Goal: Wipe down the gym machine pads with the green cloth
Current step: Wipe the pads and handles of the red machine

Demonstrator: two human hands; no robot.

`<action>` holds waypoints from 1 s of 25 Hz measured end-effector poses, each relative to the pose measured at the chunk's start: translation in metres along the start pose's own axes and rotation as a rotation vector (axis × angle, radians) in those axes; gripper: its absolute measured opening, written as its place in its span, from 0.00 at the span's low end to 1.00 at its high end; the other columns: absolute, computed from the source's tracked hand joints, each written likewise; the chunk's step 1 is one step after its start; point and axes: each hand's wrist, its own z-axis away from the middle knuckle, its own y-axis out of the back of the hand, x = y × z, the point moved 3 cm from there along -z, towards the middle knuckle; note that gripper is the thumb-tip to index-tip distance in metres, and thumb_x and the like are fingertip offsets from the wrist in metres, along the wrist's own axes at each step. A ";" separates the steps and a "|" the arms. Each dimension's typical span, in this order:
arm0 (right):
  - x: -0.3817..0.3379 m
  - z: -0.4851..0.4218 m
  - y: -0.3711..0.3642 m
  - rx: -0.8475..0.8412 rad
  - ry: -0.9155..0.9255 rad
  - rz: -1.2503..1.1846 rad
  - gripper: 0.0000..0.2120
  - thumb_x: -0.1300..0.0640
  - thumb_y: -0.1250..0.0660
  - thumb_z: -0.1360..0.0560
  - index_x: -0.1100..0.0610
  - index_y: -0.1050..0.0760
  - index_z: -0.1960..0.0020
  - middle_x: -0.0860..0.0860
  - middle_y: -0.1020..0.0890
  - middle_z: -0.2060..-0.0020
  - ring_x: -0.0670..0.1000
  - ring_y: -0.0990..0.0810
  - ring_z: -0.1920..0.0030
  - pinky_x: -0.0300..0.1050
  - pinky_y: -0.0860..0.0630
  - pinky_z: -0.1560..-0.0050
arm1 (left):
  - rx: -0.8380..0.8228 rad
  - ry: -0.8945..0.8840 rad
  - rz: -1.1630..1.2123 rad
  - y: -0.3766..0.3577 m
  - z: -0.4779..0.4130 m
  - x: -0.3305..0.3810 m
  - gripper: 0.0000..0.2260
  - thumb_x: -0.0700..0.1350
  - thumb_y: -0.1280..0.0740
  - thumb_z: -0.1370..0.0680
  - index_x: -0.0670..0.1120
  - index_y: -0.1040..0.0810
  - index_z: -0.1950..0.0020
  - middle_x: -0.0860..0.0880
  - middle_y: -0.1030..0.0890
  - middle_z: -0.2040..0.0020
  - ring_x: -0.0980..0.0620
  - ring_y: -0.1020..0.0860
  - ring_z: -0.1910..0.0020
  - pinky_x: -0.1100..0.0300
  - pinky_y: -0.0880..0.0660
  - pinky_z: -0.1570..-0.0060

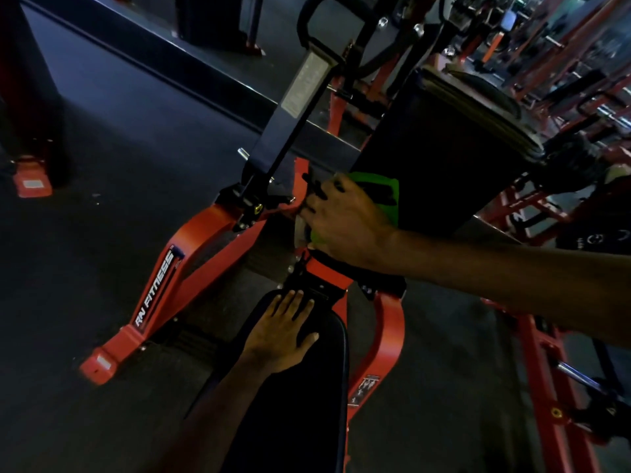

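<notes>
Here, right hand (345, 223) gripping green cloth (375, 180), left hand (283, 332) flat on seat pad (293, 421)

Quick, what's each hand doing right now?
Left hand: open, flat on the seat pad.
Right hand: fingers curled on the green cloth, against the back pad.

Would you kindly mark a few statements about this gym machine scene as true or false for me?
1. The right hand holds the green cloth against the back pad. True.
2. The left hand grips a handle. False: it rests flat on the seat pad.
3. The machine frame is blue. False: it is red-orange.
4. The frame bears white lettering. True.
</notes>
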 end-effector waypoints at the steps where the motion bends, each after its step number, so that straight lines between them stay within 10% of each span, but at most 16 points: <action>1: -0.005 -0.002 -0.001 -0.006 -0.003 0.019 0.19 0.45 0.41 0.20 0.54 0.23 0.37 0.53 0.19 0.42 0.59 0.24 0.41 0.56 0.33 0.36 | -0.008 -0.002 -0.008 -0.001 0.000 0.000 0.34 0.66 0.50 0.20 0.47 0.36 0.21 0.41 0.35 0.22 0.42 0.38 0.22 0.48 0.51 0.26; 19: 0.068 0.024 0.034 0.222 -0.132 -0.014 0.24 0.39 0.31 0.28 0.57 0.21 0.42 0.55 0.18 0.47 0.61 0.22 0.44 0.55 0.37 0.35 | -0.035 -0.023 0.004 0.001 0.000 -0.002 0.38 0.66 0.61 0.22 0.46 0.51 0.17 0.41 0.52 0.18 0.42 0.55 0.19 0.47 0.61 0.21; 25: 0.035 0.008 0.022 0.108 -0.042 0.049 0.20 0.42 0.33 0.26 0.55 0.22 0.42 0.54 0.18 0.47 0.61 0.22 0.44 0.54 0.30 0.38 | -0.032 -0.009 -0.006 -0.003 -0.002 -0.002 0.34 0.65 0.51 0.20 0.45 0.37 0.20 0.39 0.37 0.21 0.40 0.39 0.22 0.46 0.50 0.21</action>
